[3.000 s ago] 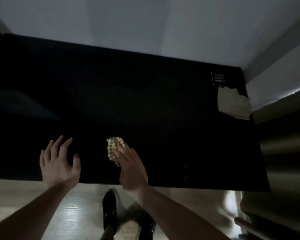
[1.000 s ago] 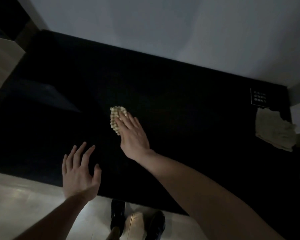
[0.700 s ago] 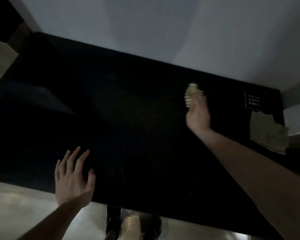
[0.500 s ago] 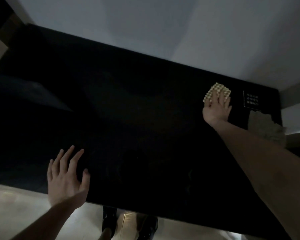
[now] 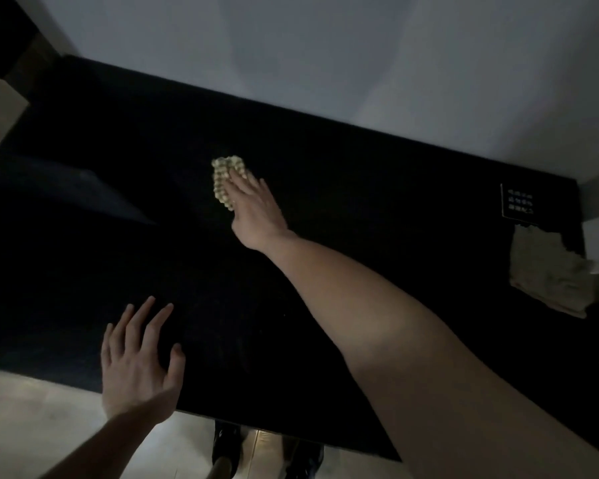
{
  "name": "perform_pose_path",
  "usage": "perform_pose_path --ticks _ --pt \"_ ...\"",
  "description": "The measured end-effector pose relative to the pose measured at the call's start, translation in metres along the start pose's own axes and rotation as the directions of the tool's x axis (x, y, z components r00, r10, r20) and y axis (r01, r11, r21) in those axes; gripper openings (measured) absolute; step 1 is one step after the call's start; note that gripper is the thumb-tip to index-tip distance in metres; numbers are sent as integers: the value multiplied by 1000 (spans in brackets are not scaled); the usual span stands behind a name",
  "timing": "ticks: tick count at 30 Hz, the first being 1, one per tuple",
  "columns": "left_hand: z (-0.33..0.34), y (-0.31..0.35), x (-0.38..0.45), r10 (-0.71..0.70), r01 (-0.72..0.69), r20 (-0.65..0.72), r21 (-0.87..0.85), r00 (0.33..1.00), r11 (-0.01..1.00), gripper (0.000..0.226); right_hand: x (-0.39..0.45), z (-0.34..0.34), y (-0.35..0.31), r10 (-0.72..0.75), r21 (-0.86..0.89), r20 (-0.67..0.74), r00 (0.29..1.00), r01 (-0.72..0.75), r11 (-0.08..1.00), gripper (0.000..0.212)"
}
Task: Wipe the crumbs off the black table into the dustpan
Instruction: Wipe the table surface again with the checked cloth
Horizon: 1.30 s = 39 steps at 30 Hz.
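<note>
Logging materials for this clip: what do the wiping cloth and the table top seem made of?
Wiping cloth: pale yellow, bumpy waffle-like weave, probably microfibre or cotton; right hand presses it flat. Black table: matte, no glare, possibly laminate or a mat; too dark to be sure.

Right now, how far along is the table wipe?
Done: cannot tell; the black table is too dark to show crumbs. In hand: the right hand presses a pale knobbly cloth flat mid-table, while the left hand rests open near the front edge. Left: getting the crumbs into a dustpan, and none is visible. A second rag lies unused at the right end.
</note>
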<state>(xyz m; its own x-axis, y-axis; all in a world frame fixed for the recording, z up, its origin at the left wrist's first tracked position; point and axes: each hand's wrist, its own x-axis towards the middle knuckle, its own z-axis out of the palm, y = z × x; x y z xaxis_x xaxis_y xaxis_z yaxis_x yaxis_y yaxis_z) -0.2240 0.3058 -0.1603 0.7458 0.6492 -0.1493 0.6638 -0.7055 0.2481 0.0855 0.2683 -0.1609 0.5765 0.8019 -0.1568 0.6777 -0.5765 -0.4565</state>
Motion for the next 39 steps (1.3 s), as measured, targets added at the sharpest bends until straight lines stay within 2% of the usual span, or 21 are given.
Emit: perform_pose_path --ticks 2,5,8,10,12,14,16,18,21,24,27,29,32,35,39 --pt "0 1 -1 -2 2 4 -1 1000 1000 69 -6 -3 16 -24 124 -33 999 28 992 74" --pt "-2 2 -1 -6 6 8 -2 1000 1000 69 -35 -28 81 136 274 -291 947 -54 960 77" --pt "-2 4 -1 -16 16 13 -18 1000 1000 68 -79 -74 182 405 242 -422 811 -330 913 80" --pt "-3 6 -1 -21 21 9 -32 1000 999 68 -109 -105 249 564 129 -405 719 -566 814 79" --pt "-4 6 -1 -25 25 3 -37 1000 999 69 -132 -124 294 709 55 -343 616 -741 670 74" --pt "-3 7 -1 -25 25 -4 -39 1000 999 70 -140 -127 304 823 48 -265 501 -846 531 65" --pt "-1 6 0 -24 24 -10 -42 1000 999 70 -127 -120 290 852 51 -243 463 -871 488 64" --pt "0 5 0 -23 23 -11 -37 1000 999 70 -99 -107 263 811 13 -261 523 -838 545 65" --pt "0 5 1 -16 15 -25 -35 1000 999 69 -49 -84 202 680 -22 -245 691 -706 708 66" --pt "0 6 1 -23 22 -25 -37 999 999 70 -24 -49 127 468 -65 -234 852 -495 867 67" --pt "-2 7 1 -22 21 -16 -29 1000 999 70 -35 -20 68 235 -78 -183 955 -252 964 61" --pt "-3 7 0 -15 14 -20 -41 1000 999 69 -54 -5 48 90 -60 -127 988 -98 993 58" --pt "-2 4 -2 -4 3 -24 -44 1000 999 68 -98 16 35 -61 -36 -74 995 59 998 56" --pt "-2 2 -2 1 -2 -25 -47 1000 999 68 -149 26 28 -147 45 14 989 146 988 55" --pt "-1 2 -2 -4 3 -18 -35 1000 999 69 -214 32 42 -186 100 97 978 176 979 55"
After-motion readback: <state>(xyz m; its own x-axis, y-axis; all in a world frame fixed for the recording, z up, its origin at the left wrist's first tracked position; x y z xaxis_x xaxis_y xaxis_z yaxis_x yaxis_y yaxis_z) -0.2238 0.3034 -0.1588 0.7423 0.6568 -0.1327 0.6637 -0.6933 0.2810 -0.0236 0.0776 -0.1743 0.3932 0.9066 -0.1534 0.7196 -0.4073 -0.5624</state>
